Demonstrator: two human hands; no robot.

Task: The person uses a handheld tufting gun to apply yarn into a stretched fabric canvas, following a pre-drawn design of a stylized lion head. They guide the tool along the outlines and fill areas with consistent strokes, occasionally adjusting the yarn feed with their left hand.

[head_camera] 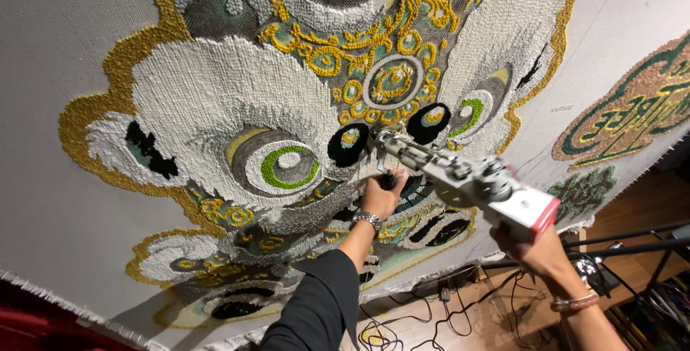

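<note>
Head view, tilted. A tufting gun (460, 175), grey metal body with a white and red rear end, lies across the centre right of the frame, its needle tip against a stretched backing cloth (65, 42) near centre. Left hand (381, 194), centre of frame, is closed around the gun's front grip just below the tip; a metal wristwatch (367, 219) sits on that wrist above a dark sleeve (320, 301). Right hand (535, 249), lower right, is wrapped under the gun's rear end; fingers mostly hidden behind the body, a bracelet (573, 302) on the wrist. The cloth fills most of the frame and carries a tufted lion-head design (237, 99) in white, gold, green and black. A second tufted piece (632, 110) shows at right edge. Cables (431, 315) lie on the wooden floor, bottom centre.
</note>
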